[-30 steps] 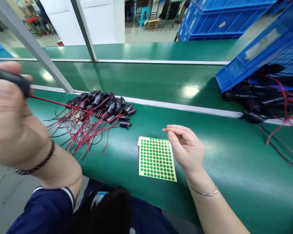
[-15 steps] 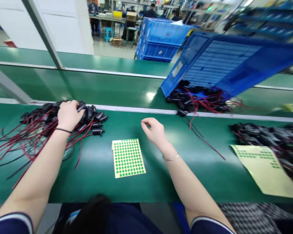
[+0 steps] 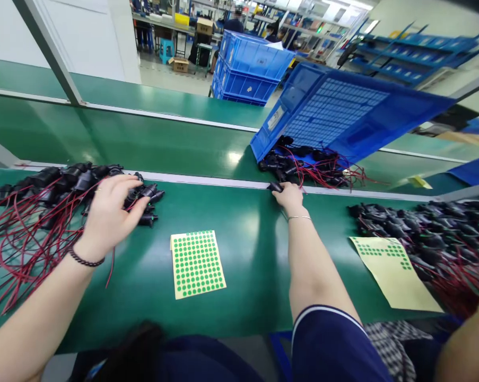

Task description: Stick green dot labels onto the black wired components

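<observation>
My right hand [image 3: 290,198] reaches to the front of the tilted blue crate, its fingers closed round a black cylindrical wired part [image 3: 275,187]. My left hand [image 3: 115,208] is raised at the right side of a pile of black wired parts [image 3: 80,178], thumb and fingers apart, with nothing seen in it. Red and black leads from that pile trail to the left. Between my hands a sheet of green round stickers [image 3: 198,264] lies flat on the green table [image 3: 247,297].
The tilted blue crate [image 3: 334,114] spills more black parts with red wires [image 3: 303,164]. At right lie another heap of black parts [image 3: 434,228] and a mostly used sticker sheet [image 3: 398,281]. Someone's arm [image 3: 468,345] shows at bottom right. Stacked blue crates [image 3: 247,66] stand behind.
My right hand has moved right and forward from above the table to the black part by the crate and closed on it. My left hand has drawn back off the pile with fingers spread.
</observation>
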Demonstrator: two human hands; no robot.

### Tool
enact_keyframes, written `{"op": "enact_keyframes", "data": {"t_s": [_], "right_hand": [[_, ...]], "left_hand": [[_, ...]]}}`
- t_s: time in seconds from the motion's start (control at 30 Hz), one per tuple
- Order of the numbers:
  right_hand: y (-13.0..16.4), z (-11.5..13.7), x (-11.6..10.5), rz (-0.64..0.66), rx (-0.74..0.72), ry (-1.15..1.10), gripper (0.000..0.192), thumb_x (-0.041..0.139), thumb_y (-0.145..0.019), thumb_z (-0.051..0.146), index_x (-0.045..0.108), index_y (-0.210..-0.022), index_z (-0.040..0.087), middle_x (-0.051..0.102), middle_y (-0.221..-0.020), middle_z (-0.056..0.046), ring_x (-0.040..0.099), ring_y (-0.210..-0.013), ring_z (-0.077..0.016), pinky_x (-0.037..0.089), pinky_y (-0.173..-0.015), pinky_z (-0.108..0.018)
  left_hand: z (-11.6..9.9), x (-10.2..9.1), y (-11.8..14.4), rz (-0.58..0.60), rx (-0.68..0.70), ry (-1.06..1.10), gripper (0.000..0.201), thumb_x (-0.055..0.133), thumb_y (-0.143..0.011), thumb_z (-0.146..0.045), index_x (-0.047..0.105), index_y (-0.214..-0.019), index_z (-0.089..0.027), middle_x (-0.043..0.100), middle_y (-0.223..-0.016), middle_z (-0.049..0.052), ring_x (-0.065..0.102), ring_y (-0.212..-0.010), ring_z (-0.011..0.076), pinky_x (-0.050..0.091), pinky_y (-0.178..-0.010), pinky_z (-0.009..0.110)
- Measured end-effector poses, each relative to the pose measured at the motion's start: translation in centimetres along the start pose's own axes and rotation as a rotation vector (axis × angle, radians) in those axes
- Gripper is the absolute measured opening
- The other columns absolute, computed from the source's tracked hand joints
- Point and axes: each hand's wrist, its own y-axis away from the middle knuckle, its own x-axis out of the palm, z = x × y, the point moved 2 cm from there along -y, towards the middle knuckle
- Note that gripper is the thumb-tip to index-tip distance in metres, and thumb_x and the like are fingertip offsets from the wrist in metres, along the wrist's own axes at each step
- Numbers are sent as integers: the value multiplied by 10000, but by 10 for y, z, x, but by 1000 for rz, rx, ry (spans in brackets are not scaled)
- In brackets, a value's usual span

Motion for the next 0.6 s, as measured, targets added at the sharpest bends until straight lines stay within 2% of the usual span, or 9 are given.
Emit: {"op": "enact_keyframes", "data": {"t_s": [0.1, 0.17, 0.2, 0.3, 0.37, 0.4, 0.43, 0.53, 0.6], "right_hand": [[16, 34, 24, 171, -114, -135, 358, 729, -715, 274, 642, -1026, 121, 678, -1012, -144, 663, -873, -240, 531, -861, -434], [40, 68, 43, 330, -211, -310, 421, 697, -762, 391, 598, -1109, 174, 681, -971, -63, 656, -734, -167, 558, -694, -337], [55, 88, 51, 463, -288, -505, 462, 705, -760, 431, 572, -1128, 186, 672, -960, -49, 637, -676, -145, 538, -607, -301], [109, 146, 68, 882, -498, -853, 542, 781, -717, 519, 544, -1108, 227, 658, -868, 6, 532, -532, -85, 392, -433, -203], [138, 176, 70, 1043, -580, -835, 514, 776, -737, 551, 553, -1064, 223, 681, -884, -4, 513, -522, -77, 410, -442, -206], [149, 188, 69, 1059, -625, -805, 475, 744, -767, 576, 561, -1020, 217, 689, -888, -17, 544, -560, -95, 453, -479, -225], [157, 196, 66, 986, -671, -782, 437, 714, -796, 579, 567, -990, 216, 697, -921, -35, 595, -644, -126, 501, -543, -254], [173, 199, 52, 495, -798, -586, 255, 680, -863, 445, 608, -953, 218, 685, -1042, -81, 635, -984, -232, 552, -822, -387], [186, 187, 44, 306, -876, -396, 94, 635, -896, 306, 646, -919, 215, 676, -1028, -89, 615, -1044, -254, 519, -919, -432]], "left_hand": [[-22, 40, 8, 169, -47, 289, 300, 660, -839, -232, 628, -1137, -246, 693, -1116, 70, 670, -1054, 246, 589, -920, 436], [-29, 75, 15, 290, -176, 513, 406, 596, -882, -221, 552, -1285, -236, 670, -1199, 115, 680, -1070, 229, 605, -893, 412], [-30, 92, 18, 315, -257, 624, 511, 594, -881, -229, 472, -1377, -231, 647, -1252, 148, 680, -1098, 238, 608, -887, 422], [-34, 128, 26, 322, -396, 890, 775, 720, -820, -336, 319, -1481, -283, 554, -1408, 175, 614, -1259, 289, 581, -953, 476], [-38, 135, 27, 266, -400, 990, 689, 703, -848, -435, 376, -1439, -292, 522, -1460, 140, 549, -1346, 278, 521, -1058, 477], [-39, 133, 27, 219, -396, 1002, 600, 669, -874, -473, 431, -1390, -283, 525, -1462, 124, 529, -1368, 265, 488, -1101, 465], [-38, 129, 27, 158, -395, 989, 514, 635, -896, -498, 481, -1331, -271, 539, -1451, 113, 521, -1376, 252, 461, -1131, 450], [-31, 111, 28, -48, -412, 848, 383, 608, -916, -503, 536, -1198, -254, 606, -1366, 96, 567, -1320, 226, 457, -1126, 416], [-24, 101, 31, -116, -388, 714, 349, 649, -898, -464, 554, -1151, -244, 659, -1265, 83, 625, -1224, 215, 485, -1080, 393]]}}
